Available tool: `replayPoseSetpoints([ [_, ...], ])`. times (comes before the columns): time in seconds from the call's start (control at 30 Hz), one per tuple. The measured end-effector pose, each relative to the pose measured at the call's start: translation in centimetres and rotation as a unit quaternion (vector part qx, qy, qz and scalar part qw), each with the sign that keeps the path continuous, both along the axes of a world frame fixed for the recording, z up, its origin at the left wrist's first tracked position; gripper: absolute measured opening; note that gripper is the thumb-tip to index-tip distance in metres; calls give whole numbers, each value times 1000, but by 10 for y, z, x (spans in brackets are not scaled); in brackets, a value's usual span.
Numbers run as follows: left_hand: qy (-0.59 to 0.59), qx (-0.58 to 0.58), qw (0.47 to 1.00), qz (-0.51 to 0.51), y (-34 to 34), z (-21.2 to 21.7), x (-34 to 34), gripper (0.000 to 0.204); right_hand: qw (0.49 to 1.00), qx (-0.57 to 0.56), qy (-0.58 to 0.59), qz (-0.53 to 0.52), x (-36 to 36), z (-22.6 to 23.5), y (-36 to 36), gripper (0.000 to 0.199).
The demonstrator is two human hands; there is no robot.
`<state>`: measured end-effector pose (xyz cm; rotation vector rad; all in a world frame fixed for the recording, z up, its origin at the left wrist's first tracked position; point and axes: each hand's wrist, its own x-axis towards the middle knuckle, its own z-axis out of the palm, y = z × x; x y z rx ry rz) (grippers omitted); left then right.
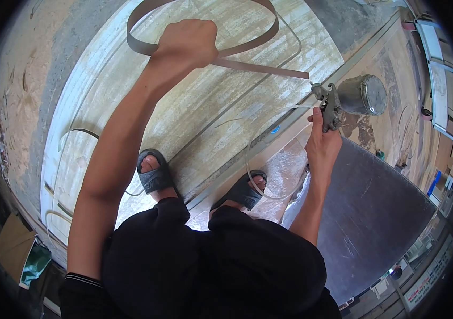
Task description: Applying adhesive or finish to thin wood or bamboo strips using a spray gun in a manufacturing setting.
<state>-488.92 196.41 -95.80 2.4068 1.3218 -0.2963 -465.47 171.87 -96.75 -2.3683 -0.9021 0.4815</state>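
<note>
My left hand (188,43) is closed in a fist around a long brown strip of edge banding (261,68). The strip loops above the fist, and its loose end reaches right, close to the spray gun. In my right hand (323,139) is a grey, crusted spray gun (333,109), gripped by its handle. A pale thin hose (249,154) curves from near the gun down past my right foot. Just right of the gun is a round, stained metal can (363,94); whether it joins the gun I cannot tell.
Pale, streaked boards (205,95) lie beneath my left foot and ahead of me. A dark flat panel (370,212) lies at my right. More banding (80,131) curls at the left. Cardboard (14,242) stands at the lower left, and a pale blue metal frame (439,90) at the far right.
</note>
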Motion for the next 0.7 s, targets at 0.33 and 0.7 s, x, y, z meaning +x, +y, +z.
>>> replayPoseSetpoints([
  [0.33,-28,44,999,-15,-6,0,-1,26,997,-71,-3,-3,-1,15,-6,56],
  [0.7,-17,33,999,-9,-5,1,1,26,999,-41,-8,-5,3,8,-10,55],
])
